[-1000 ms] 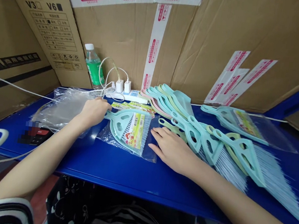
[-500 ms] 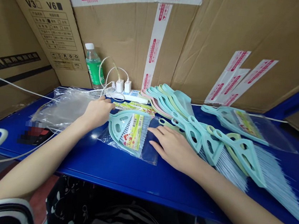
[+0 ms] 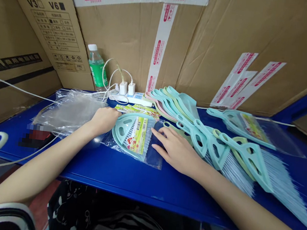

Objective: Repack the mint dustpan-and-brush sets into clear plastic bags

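Observation:
A light blue dustpan point(image 3: 118, 127) with a small brush point(image 3: 149, 138) nested in it lies in a clear plastic bag point(image 3: 155, 161). A yellow-green label card point(image 3: 140, 130) lies over the brush. My left hand point(image 3: 105, 120) is closed around the dustpan's handle end, which it hides along with the fingertips. Over on the other side, my right hand point(image 3: 178, 151) has its fingers spread close to the bristles, palm down and holding nothing. Several loose brushes point(image 3: 252, 159) in light blue and green lie beyond my right hand.
Several dustpans point(image 3: 171, 102) are stacked at the back. Clear bags point(image 3: 73, 111) lie at left, label cards point(image 3: 134, 109) behind the dustpan. A bottle point(image 3: 96, 68) and power strip point(image 3: 135, 99) stand against cardboard point(image 3: 124, 34). Another bagged set point(image 3: 241, 126) lies back right.
My left hand has shifted slightly right and toward me along the dustpan's handle, covering more of it. My right hand has hardly moved, and the bagged set lies in the same place.

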Available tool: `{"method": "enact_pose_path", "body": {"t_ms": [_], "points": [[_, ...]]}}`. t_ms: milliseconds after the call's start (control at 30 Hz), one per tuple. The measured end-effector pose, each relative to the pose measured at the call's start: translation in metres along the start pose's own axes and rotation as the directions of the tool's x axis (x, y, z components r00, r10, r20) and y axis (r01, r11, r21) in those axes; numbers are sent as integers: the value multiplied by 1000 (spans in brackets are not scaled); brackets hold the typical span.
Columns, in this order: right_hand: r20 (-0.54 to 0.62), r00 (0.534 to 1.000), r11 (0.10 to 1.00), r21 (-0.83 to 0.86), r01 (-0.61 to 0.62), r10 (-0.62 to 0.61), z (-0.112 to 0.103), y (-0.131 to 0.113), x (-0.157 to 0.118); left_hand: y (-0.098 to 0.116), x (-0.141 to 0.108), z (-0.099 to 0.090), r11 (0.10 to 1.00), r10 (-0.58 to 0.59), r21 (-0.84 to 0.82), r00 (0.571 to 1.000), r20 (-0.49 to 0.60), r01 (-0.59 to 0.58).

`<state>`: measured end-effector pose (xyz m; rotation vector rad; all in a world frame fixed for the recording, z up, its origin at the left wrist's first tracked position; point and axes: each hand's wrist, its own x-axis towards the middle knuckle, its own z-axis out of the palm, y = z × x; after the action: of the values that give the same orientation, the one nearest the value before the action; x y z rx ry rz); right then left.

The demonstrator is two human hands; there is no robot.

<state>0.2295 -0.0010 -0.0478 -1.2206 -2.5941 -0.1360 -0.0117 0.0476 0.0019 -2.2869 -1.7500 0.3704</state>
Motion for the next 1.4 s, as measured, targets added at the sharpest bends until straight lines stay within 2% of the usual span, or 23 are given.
{"method": "enact_pose_path", "body": {"t_ms": [233,533,867,1133,1400], "points": [[-20,999,1000,4,28,-28,4,2,0,-2,2,2,998,40,-39,999,-6,-40],[-33,999,1000,15,-5,6,6,2,1,-4,3,2,993,99,-69,995,-24,-101],[19,999,999,40,29,-30,7,2,2,-3,6,5,982,159,-90,984,-81,-166],[-16,996,993,77,86,-85,7,-4,1,-4,6,5,982,163,-85,983,-82,-170],[-91,989,991,50,121,-116,1,3,2,-5,7,6,976,188,-91,977,-101,-197]]}}
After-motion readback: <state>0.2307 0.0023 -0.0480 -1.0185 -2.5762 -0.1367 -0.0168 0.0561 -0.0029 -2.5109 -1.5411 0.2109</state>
